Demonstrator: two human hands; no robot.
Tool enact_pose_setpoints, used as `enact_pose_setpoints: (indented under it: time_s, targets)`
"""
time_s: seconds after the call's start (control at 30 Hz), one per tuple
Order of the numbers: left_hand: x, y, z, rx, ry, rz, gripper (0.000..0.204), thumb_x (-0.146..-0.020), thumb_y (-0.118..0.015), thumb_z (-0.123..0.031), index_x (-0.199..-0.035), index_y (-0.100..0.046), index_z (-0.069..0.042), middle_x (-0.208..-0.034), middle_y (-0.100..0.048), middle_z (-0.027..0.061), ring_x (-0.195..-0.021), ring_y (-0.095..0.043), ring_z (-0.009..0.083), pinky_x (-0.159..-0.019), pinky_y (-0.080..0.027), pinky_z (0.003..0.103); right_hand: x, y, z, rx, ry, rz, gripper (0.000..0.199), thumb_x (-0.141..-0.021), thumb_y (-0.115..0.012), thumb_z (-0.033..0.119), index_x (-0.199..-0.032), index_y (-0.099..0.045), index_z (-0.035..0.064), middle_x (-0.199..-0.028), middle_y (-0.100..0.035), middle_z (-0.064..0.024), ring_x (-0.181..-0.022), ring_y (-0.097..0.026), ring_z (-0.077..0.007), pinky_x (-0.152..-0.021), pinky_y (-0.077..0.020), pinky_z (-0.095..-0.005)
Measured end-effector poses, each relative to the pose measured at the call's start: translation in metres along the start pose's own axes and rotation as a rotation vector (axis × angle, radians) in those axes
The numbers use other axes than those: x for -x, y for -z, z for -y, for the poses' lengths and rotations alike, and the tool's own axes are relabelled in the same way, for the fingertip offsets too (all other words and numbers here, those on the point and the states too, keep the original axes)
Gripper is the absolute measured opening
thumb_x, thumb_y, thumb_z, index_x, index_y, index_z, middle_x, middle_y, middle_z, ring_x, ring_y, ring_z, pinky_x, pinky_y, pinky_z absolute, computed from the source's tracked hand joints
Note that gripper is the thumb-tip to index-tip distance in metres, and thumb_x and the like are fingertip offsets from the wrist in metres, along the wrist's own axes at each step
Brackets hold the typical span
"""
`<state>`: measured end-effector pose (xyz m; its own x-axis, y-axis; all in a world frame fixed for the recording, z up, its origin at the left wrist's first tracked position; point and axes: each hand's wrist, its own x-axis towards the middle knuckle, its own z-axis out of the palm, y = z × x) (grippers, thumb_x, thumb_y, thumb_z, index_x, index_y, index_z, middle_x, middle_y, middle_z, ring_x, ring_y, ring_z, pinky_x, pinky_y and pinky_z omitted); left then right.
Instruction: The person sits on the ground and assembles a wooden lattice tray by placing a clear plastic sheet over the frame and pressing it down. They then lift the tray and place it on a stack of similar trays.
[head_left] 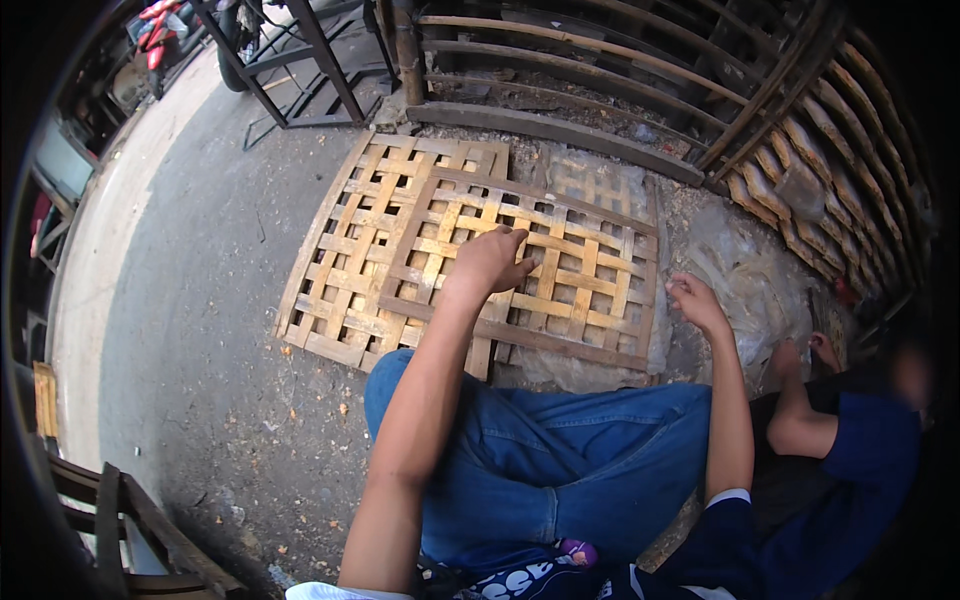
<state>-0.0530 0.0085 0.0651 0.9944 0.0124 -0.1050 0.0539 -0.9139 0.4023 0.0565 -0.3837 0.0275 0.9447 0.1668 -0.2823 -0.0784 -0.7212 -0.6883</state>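
Note:
A woven bamboo lattice panel in a wooden frame lies in front of my knees, on top of a second lattice panel that sticks out to the left. My left hand is over the upper panel's middle, thumb and fingers apart with nothing seen between them. Whether its fingertips touch the strips I cannot tell. Just off the panel's right edge is my right hand, its fingers curled together. Anything inside them is too small to make out.
Crumpled clear plastic sheeting lies right of the panels. A stack of trays leans at the far right, by a slatted bamboo rack. Another person's arm is close on my right. A dark metal frame stands behind.

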Motion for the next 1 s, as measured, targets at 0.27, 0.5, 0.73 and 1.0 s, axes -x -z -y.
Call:
enact_pose_setpoints:
  time_s: [0.27,0.5,0.73,1.0]
  targets:
    - [-0.020,-0.011,0.007,-0.108,0.081,0.136,0.061,-0.093,-0.062,-0.050,-0.138,-0.053,-0.012,-0.132,-0.062,0.0161,-0.121,-0.061,0.0330,-0.099,-0.052,0.045,-0.042,-0.062,-0.031,0.099,-0.171,-0.008,0.074,-0.084,-0.074,0.034,-0.141,-0.046,-0.0028,-0.112,-0.066,-0.0170,-0.085,-0.067,-0.0267,-0.060,-0.0533,-0.0339]
    - [-0.034,-0.049,0.000,-0.109,-0.019,0.224,0.067,-0.092,-0.062,-0.049,-0.146,-0.045,-0.012,-0.138,-0.057,0.0169,-0.123,-0.058,0.0351,-0.103,-0.049,0.047,-0.053,-0.064,-0.054,-0.102,-0.293,-0.020,0.052,-0.084,-0.073,0.035,-0.117,-0.061,-0.0038,-0.099,-0.067,-0.0116,-0.079,-0.062,-0.0207,-0.057,-0.0461,-0.0346]
    - [-0.028,-0.058,-0.006,-0.128,-0.041,0.187,0.045,-0.092,-0.060,-0.042,-0.128,-0.059,-0.015,-0.123,-0.062,0.0183,-0.111,-0.064,0.0380,-0.093,-0.054,0.048,-0.033,-0.045,-0.010,-0.369,-0.441,-0.154,0.043,-0.091,-0.068,0.028,-0.115,-0.067,-0.0069,-0.106,-0.070,-0.0193,-0.101,-0.066,-0.0287,-0.086,-0.0501,-0.0399]
    - [-0.048,-0.026,-0.009,0.085,-0.063,-0.310,0.053,-0.089,-0.067,-0.031,-0.134,-0.056,-0.004,-0.128,-0.060,0.0206,-0.117,-0.058,0.0399,-0.097,-0.050,0.048,-0.010,-0.032,0.010,-0.378,-0.010,-0.313,0.029,-0.096,-0.066,0.028,-0.091,-0.063,0.0001,-0.084,-0.063,-0.0027,-0.076,-0.056,-0.0108,-0.066,-0.0441,-0.0316]
